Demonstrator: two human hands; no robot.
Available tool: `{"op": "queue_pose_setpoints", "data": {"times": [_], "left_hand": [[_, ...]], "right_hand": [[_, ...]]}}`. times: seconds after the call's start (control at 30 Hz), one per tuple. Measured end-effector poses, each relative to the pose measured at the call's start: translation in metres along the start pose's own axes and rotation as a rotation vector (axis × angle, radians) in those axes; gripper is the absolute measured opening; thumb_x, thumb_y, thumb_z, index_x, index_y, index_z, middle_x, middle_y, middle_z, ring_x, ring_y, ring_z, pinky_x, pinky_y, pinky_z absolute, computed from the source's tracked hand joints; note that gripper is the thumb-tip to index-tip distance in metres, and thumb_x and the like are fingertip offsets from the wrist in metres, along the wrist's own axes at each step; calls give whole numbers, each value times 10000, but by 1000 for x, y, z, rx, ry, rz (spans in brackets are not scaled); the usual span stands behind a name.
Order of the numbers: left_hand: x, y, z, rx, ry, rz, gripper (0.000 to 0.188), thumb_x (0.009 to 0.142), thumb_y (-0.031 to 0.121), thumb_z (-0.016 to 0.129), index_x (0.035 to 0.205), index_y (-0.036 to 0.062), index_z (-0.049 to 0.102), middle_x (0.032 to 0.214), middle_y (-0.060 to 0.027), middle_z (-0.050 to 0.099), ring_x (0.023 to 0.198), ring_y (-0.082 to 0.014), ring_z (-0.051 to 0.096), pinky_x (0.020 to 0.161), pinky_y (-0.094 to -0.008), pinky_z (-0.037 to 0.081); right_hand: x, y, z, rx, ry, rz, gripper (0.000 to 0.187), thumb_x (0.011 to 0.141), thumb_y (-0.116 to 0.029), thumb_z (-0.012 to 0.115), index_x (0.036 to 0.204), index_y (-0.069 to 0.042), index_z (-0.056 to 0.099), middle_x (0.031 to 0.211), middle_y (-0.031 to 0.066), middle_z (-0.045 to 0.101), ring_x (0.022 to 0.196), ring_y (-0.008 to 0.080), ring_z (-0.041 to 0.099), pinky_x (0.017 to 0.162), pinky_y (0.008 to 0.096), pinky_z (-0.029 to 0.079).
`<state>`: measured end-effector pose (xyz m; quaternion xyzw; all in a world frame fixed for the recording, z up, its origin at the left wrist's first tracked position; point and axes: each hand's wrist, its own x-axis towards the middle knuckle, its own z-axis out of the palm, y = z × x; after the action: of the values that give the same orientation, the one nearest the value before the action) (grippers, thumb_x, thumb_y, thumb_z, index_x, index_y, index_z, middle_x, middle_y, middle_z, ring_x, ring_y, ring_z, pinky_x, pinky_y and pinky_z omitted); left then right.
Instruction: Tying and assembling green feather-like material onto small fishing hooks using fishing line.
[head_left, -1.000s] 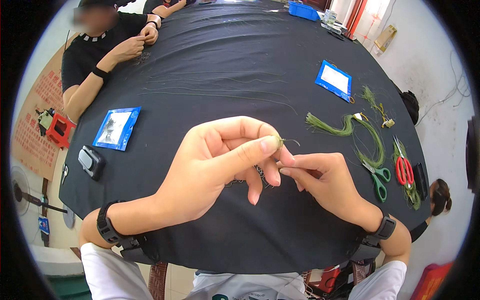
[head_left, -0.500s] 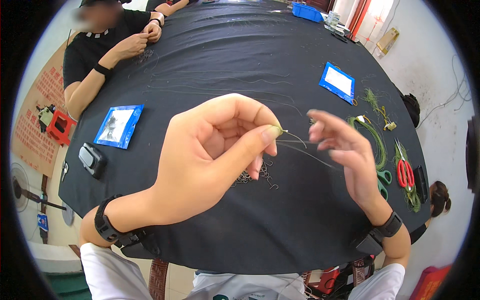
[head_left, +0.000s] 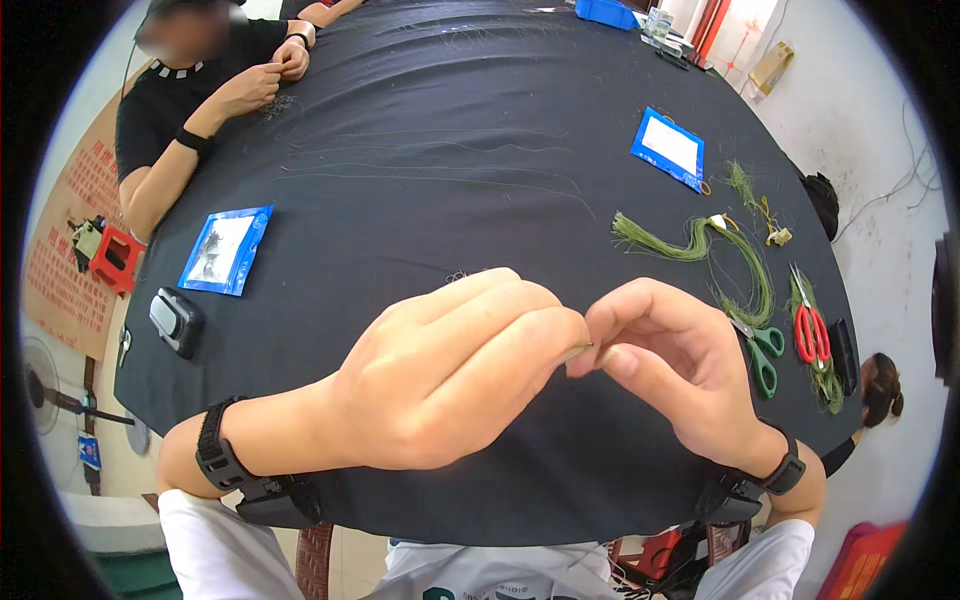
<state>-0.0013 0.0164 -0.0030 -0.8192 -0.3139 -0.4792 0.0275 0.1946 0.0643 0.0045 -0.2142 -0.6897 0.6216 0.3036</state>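
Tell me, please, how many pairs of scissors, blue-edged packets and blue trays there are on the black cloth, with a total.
Scissors: 2 (green-handled pair, red-handled pair)
Blue-edged packets: 2 (left packet, right packet)
Blue tray: 1
Total: 5

The person's bare left forearm (head_left: pixel 290 430) and bare right forearm (head_left: pixel 797 500) angle inward from the lower corners. At centre, the bare left hand (head_left: pixel 455 380) shows its back, fingers folded, tips pointing right. Right of centre, the bare right hand (head_left: pixel 690 375) arches toward it; from here, fingertips appear to meet.
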Motion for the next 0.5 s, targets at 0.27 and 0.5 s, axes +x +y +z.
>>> {"op": "queue_pose_setpoints", "data": {"times": [0.27, 0.5], "left_hand": [[5, 1, 4, -35, -3, -100, 190, 711, -70, 684, 888, -44, 622, 747, -128, 617, 614, -205, 597, 547, -274, 476], [-1, -12, -3, -108, -62, -360, 149, 783, -6, 658, 931, -11, 661, 800, -101, 625, 674, -159, 600, 587, -239, 463]], "right_hand": [[2, 8, -9, 208, -22, 33, 116, 890, -66, 586, 964, 22, 598, 884, 54, 612, 835, 103, 584, 772, 246, 461], [22, 2, -7, 247, 23, -32, 95, 901, -109, 542, 936, -25, 567, 883, 89, 595, 804, 144, 576, 675, 252, 458]]}}
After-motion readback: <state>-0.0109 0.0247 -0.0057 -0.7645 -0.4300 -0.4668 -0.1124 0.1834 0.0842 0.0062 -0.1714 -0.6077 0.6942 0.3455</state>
